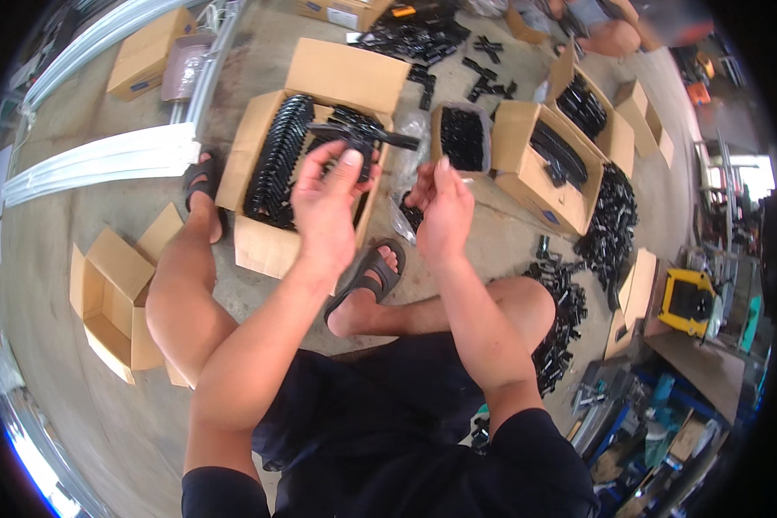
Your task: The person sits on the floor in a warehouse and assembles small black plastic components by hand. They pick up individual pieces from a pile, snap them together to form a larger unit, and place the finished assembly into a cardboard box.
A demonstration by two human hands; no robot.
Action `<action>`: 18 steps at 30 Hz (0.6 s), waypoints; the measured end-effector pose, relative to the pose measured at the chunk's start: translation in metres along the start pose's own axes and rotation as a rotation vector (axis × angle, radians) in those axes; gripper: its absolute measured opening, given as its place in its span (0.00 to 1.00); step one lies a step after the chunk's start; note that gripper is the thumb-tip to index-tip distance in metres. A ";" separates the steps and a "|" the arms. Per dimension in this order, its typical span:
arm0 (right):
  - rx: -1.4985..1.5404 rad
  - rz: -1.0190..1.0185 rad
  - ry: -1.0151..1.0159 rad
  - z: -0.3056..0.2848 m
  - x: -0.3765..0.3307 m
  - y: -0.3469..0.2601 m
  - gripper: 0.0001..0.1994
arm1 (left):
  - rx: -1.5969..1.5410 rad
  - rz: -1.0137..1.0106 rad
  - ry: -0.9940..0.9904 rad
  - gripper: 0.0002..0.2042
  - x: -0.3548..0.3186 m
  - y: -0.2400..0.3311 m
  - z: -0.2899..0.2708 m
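My left hand (330,207) grips a black branched fitting (363,138), thumb on top, above an open cardboard box (259,246). Rows of similar black parts (278,164) fill that box. To its right, my right hand (445,216) is closed, its thumb and fingertips drawn together; I cannot make out what they hold, if anything. Beneath those fingers lies a clear plastic bag (406,177) with something dark by it. Just beyond my right hand stands a small container of little black pieces (462,138).
Open boxes of black parts (548,186) stand at the right, beside heaps of loose black parts (609,220). More black fittings (414,39) lie at the back. An open box (116,302) is at the left, near long white strips (104,164). Another person (609,39) is at the far right.
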State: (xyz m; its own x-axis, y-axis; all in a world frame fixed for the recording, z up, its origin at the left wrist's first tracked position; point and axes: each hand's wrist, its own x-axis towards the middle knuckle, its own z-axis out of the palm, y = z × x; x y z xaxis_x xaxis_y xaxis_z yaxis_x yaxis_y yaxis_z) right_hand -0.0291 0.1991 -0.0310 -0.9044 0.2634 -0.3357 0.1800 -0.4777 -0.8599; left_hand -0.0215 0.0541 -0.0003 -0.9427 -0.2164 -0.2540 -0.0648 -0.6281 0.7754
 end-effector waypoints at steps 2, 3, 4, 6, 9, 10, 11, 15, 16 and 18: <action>-0.046 -0.068 0.000 -0.011 0.021 -0.021 0.18 | -0.022 0.005 -0.038 0.12 0.000 0.012 0.000; -0.050 -0.071 0.006 -0.019 0.030 -0.030 0.18 | -0.029 -0.004 -0.070 0.14 0.000 0.016 -0.004; -0.049 -0.080 0.013 -0.026 0.040 -0.037 0.17 | -0.051 -0.028 -0.106 0.16 0.000 0.020 -0.005; -0.067 -0.065 0.052 -0.043 0.061 -0.033 0.16 | -0.088 -0.049 -0.144 0.19 -0.002 0.029 -0.002; -0.166 -0.019 0.087 -0.055 0.073 -0.019 0.14 | -0.119 -0.083 -0.197 0.19 -0.002 0.041 -0.004; -0.206 -0.020 0.066 -0.058 0.072 -0.008 0.13 | -0.134 -0.096 -0.222 0.19 -0.003 0.043 -0.003; -0.310 0.009 0.041 -0.059 0.072 0.006 0.12 | -0.173 -0.124 -0.235 0.18 -0.003 0.046 -0.001; -1.030 -0.067 -0.257 -0.044 0.037 0.056 0.15 | -0.183 -0.146 -0.353 0.16 -0.004 0.052 0.005; -1.316 -0.157 -0.494 -0.052 0.026 0.095 0.17 | -0.190 -0.151 -0.390 0.16 -0.003 0.053 0.011; -1.480 -0.080 -0.790 -0.042 0.004 0.098 0.19 | -0.211 -0.142 -0.423 0.15 -0.005 0.057 0.009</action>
State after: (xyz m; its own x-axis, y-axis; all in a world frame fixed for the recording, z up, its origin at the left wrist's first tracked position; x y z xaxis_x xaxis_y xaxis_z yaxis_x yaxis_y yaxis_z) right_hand 0.0015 0.1889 -0.1328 -0.8051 -0.4296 -0.4090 -0.1048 0.7817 -0.6148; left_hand -0.0235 0.0255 0.0504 -0.9825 0.1771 -0.0581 -0.1757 -0.7765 0.6051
